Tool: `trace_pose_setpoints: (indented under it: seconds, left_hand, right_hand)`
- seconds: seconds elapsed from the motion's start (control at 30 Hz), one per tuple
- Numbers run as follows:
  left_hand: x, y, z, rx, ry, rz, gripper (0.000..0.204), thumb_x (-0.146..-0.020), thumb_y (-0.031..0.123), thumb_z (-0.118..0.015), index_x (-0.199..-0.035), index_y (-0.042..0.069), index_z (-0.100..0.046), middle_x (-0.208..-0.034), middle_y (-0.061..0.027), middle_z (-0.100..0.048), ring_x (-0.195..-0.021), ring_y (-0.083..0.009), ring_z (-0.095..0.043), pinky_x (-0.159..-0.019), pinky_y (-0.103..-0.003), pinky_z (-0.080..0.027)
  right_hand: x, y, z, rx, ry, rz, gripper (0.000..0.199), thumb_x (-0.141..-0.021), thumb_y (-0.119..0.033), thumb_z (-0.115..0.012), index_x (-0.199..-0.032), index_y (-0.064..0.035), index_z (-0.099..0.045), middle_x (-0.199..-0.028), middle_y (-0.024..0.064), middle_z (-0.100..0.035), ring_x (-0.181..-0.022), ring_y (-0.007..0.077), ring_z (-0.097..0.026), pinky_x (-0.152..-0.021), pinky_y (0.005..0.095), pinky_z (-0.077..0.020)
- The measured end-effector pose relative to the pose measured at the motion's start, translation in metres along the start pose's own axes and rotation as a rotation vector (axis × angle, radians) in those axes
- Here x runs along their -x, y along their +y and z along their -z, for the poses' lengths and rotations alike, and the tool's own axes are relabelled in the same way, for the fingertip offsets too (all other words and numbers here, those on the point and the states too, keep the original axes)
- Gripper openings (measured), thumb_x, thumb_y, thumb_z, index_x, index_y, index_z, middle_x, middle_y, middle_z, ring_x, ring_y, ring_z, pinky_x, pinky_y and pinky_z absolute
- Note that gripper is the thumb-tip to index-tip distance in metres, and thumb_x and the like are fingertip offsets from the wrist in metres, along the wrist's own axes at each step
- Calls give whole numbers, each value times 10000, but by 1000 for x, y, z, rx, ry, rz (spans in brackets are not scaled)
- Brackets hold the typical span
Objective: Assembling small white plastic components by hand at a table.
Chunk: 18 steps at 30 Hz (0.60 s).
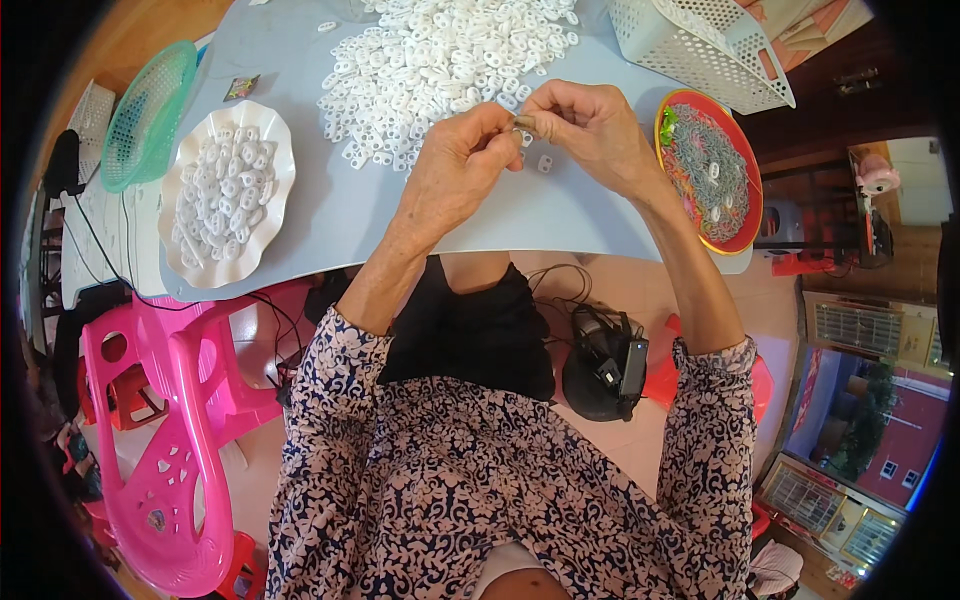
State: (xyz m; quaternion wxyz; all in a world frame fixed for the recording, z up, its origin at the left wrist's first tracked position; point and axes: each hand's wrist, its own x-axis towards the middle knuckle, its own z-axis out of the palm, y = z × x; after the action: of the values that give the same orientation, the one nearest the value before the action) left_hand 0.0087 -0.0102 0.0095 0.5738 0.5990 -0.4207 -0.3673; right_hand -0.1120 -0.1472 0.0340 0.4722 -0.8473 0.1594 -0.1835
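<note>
The pile (440, 70) of white pieces lies just beyond the hands on the table (340, 220), reaching mostly off to their left – so the left hand (458, 170) is the nearer one, its knuckles overlapping the pile's near right edge in this view. Whether it touches the pieces there, I cannot tell. The pile spreads wide and has no clear long axis; the pieces in it point every way. One loose piece (545, 163) sits apart from it, just below the right hand (588, 128), its longer side running roughly away from the person.

Both hands are raised in front of the body and meet at the fingertips. The left has its fingers curled, with thumb and forefinger drawn together; the right comes in from the other side, thumb against bent forefinger. Neither is spread – both are in a close pinch, but what sits between the tips is too small and covered to make out.

The plate (283, 130) of pieces stands well apart to the left; the red bowl (750, 195) is near the right wrist.
</note>
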Motion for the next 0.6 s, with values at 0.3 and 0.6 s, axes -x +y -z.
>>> trace_pose_setpoints:
  seconds: [0.3,0.6]
  left_hand:
    - [-2,-9,-3,43,7,-89,144,-863,132,-536,-801,11,-584,-640,1,-576,-574,-51,-446,-519,-229,-355]
    - [-1,-10,-2,36,12,-95,141,-862,117,-522,-800,-1,-571,-643,-26,-575,-597,-72,-479,-543,-242,-380]
  right_hand:
    - [1,-10,8,79,-142,-136,100,-887,-71,-598,-898,23,-632,-777,-24,-579,-736,42,-504,-658,199,-433]
    - [-3,-14,4,41,-132,-26,113,-867,-5,-593,-977,-10,-569,-843,-22,-556,-782,45,-505,-691,196,-427]
